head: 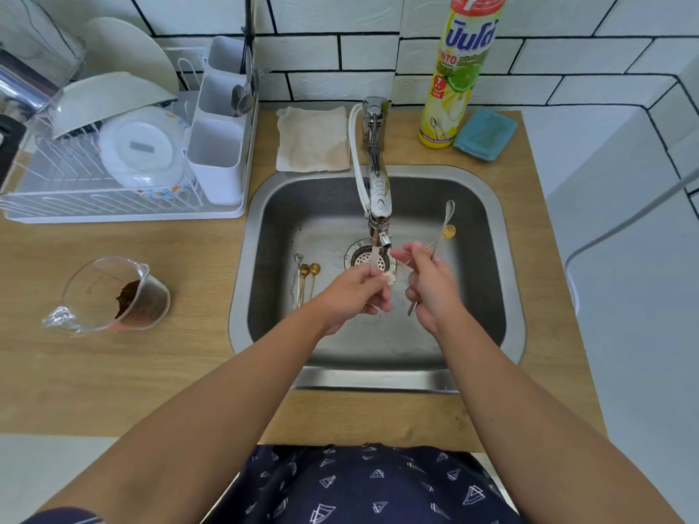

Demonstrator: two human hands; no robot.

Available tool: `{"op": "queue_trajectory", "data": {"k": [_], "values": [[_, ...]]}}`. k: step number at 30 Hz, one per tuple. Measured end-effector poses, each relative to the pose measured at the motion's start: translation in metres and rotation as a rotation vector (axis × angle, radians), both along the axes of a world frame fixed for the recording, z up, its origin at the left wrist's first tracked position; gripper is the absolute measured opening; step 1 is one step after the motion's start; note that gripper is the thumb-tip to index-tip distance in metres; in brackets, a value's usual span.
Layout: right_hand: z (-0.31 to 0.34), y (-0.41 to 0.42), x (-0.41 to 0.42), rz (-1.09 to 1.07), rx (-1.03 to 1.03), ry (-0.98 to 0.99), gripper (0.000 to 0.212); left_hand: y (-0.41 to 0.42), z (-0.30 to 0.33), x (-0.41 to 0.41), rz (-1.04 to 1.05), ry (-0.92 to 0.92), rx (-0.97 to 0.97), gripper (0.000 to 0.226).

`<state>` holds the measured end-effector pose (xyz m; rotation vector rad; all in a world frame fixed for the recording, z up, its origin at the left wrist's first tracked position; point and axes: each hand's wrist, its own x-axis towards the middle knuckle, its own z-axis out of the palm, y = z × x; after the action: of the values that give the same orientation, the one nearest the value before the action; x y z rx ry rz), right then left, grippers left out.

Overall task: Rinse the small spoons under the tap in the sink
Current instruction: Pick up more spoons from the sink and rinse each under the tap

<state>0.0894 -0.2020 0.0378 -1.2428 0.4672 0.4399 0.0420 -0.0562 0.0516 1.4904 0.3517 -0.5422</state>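
Water runs from the tap (379, 206) into the steel sink (488, 296). My left hand (351, 293) sits under the stream, fingers curled; whether it holds a spoon I cannot tell. My right hand (427, 285), to the right of the stream, grips a bunch of small spoons (444, 230), silver and gold, bowls pointing away from me. Three more small spoons (307, 276), two gold and one silver, lie on the sink floor at the left, beside the drain (365, 257).
A dish rack (113, 175) with bowls and a white cutlery holder (219, 145) stands at the left. A glass measuring jug (113, 296) lies on the wooden counter. A cloth (312, 139), a dish-soap bottle (459, 70) and a blue sponge (484, 134) sit behind the sink.
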Motion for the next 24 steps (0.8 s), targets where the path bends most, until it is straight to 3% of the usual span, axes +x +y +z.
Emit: {"op": "queue_trajectory", "data": {"k": [3, 9, 11, 14, 16, 21, 24], "values": [[0.000, 0.018, -0.008, -0.020, 0.035, 0.015, 0.035, -0.010, -0.001, -0.009, -0.063, 0.049, -0.019, 0.018], [-0.007, 0.022, -0.009, -0.121, 0.189, 0.068, 0.033, 0.007, -0.016, -0.022, -0.188, 0.062, 0.174, 0.028], [-0.009, 0.017, -0.007, -0.137, 0.227, 0.064, 0.031, 0.026, -0.029, -0.023, -0.185, 0.068, 0.361, 0.032], [-0.011, 0.009, -0.003, -0.123, 0.245, 0.065, 0.034, 0.058, -0.059, -0.018, -0.150, 0.038, 0.894, 0.024], [-0.013, 0.003, -0.002, -0.092, 0.273, 0.076, 0.037, 0.071, -0.078, -0.014, -0.153, 0.075, 1.077, 0.022], [-0.012, -0.008, -0.001, -0.010, 0.279, 0.123, 0.035, 0.068, -0.100, -0.010, -0.173, 0.148, 1.213, 0.028], [-0.016, -0.011, -0.002, -0.008, 0.298, 0.140, 0.040, 0.069, -0.101, -0.004, -0.183, 0.186, 1.179, 0.022]]}}
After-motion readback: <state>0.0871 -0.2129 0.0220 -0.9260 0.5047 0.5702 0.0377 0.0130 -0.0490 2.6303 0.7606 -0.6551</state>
